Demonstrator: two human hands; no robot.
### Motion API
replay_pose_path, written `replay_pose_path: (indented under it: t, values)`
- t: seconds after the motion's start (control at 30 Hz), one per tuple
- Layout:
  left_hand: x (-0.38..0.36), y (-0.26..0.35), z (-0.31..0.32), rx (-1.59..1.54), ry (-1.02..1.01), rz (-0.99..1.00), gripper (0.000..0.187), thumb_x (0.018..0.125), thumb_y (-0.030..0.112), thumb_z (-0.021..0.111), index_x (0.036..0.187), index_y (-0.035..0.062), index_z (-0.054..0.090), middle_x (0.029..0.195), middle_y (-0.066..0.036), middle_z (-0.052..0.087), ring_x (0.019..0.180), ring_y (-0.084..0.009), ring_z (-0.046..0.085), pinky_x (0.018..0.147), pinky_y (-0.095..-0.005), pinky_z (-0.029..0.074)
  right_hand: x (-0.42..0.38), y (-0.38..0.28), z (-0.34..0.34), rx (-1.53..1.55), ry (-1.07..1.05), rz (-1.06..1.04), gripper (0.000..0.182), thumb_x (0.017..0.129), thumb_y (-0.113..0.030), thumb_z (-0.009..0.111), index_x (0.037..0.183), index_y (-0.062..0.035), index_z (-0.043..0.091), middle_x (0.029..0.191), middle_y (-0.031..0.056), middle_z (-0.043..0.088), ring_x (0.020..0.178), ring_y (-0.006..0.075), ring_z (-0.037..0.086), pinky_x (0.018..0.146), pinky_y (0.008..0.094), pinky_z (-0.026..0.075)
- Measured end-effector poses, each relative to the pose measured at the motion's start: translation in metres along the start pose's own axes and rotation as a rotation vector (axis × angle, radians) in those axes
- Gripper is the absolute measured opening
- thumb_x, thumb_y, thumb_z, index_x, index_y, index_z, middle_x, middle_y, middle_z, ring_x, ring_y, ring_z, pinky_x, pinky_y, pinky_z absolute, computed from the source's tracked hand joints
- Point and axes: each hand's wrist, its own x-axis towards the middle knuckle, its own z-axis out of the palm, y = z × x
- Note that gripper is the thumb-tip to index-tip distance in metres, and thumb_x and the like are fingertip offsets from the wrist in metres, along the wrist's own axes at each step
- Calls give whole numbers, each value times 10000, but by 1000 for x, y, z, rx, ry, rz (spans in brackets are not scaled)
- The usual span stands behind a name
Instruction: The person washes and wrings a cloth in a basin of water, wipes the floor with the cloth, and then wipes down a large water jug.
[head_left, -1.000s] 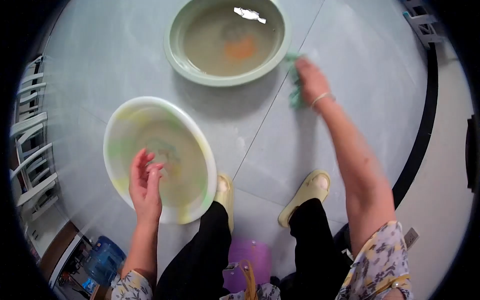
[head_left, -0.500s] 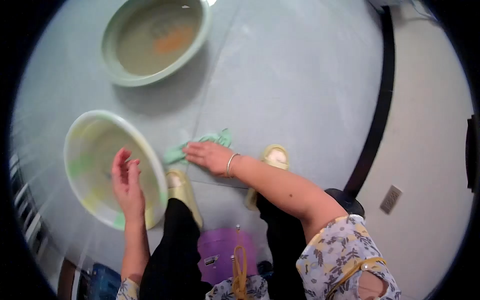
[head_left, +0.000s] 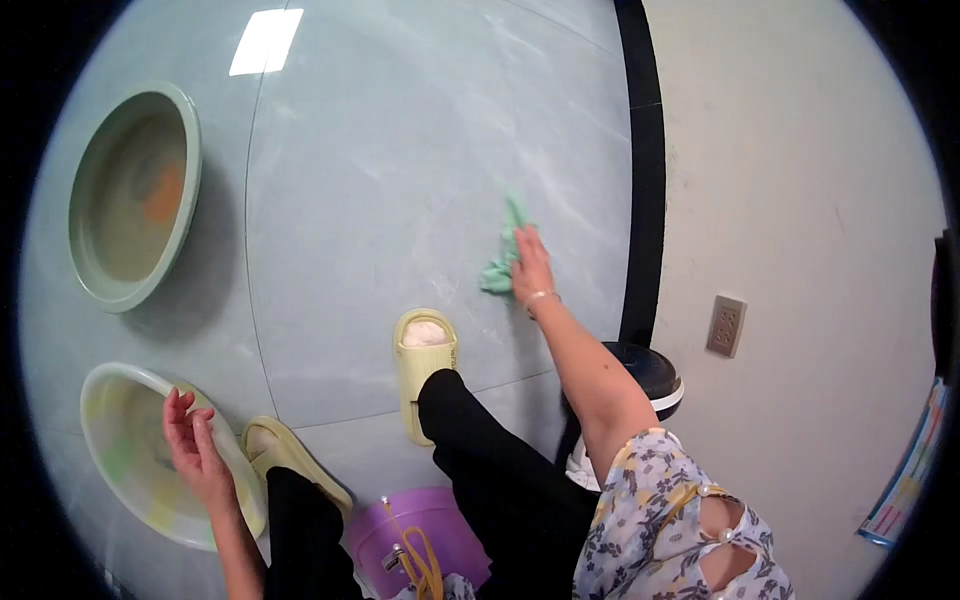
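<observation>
Here, green cloth (head_left: 497,277) lies under the right hand (head_left: 533,268), fingers (head_left: 531,240) close together, grip unclear, near black skirting (head_left: 645,190), arm (head_left: 597,375) outstretched.

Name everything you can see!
Floor: 1, grey, centre
Wall: 1, pale, right
Trim: 1, black, along wall
Outlet: 1, brown, on wall
Sheet: 1, multicoloured, right edge
Green basin: 1, pale green, upper left
Orange patch: 1, orange, in green basin
White basin: 1, mostly white, lower left
Cloth: 1, green, on floor
Bin: 1, dark, near wall
Purple thing: 1, purple, between legs
Slippers: 2, yellow, left of centre
Trousers: 1 pair, black, bottom
Top: 1, white floral, lower right
Bracelet: 1, silvery, right wrist
Left hand: 1, bare, over white basin
Right hand: 1, bare, on cloth
</observation>
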Motion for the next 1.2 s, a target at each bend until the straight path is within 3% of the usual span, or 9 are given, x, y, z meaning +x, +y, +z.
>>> replay_pose_path:
  t: [0.13,0.33,0.4,0.67,0.8,0.87,0.93,1.0,1.2]
  values:
    - [-53,16,95,45,8,57,431,926,55,481,1351,44,411,1221,-94,506,938,-132,521,865,-269,417,-58,170,-22,-51,2,528,553,833,-52,506,1368,-68,367,1429,181,331,1328,340,305,1103,377,268]
    - [-30,37,36,253,3,179,414,908,9,478,1319,5,430,1182,-117,532,894,-148,550,832,-283,450,-88,145,8,28,-47,1205,612,807,-146,562,1373,-36,357,1409,158,377,1334,285,317,1084,392,279]
    - [-35,39,21,249,-10,222,418,899,4,481,1314,0,430,1156,-120,545,887,-151,555,822,-285,454,-54,163,45,82,240,906,560,809,-120,541,1341,-17,399,1394,166,398,1307,291,358,1077,392,284]
    - [-61,76,-2,161,55,230,447,904,21,486,1343,20,403,1181,-122,510,907,-149,531,864,-301,450,141,-119,-16,29,416,-150,384,842,-28,403,1203,23,522,1272,210,515,1185,364,476,1046,402,344]
    - [-54,85,-5,263,45,281,412,882,0,508,1290,2,449,1123,-123,550,837,-159,569,771,-291,468,139,-258,-7,639,41,-203,430,901,-166,487,1292,6,443,1368,190,424,1281,347,367,1094,379,283]
    - [-51,91,-4,255,48,279,355,869,-12,513,1223,-6,493,1092,-123,555,829,-166,570,765,-286,465,112,-297,19,-4,134,-635,619,770,-84,645,1335,-20,400,1412,171,373,1306,339,335,1108,374,265]
    - [-48,105,-7,302,-5,249,327,878,7,510,1205,-1,508,1106,-120,545,850,-166,560,795,-289,461,80,-327,34,43,54,-735,801,624,-29,736,1346,-24,388,1444,148,334,1330,327,305,1115,373,254]
    - [-46,106,-12,336,-41,225,300,887,25,507,1187,4,522,1120,-118,535,871,-165,549,826,-292,457,37,-350,36,38,-20,-811,459,847,-17,414,1304,-24,452,1448,107,351,1309,294,353,1095,367,300]
    - [-39,104,-16,303,21,240,270,834,-49,516,1102,-23,545,1007,-120,560,791,-171,565,705,-281,460,-12,-297,44,202,-303,-1182,384,897,-79,385,1264,-46,494,1427,103,380,1298,283,372,1083,369,316]
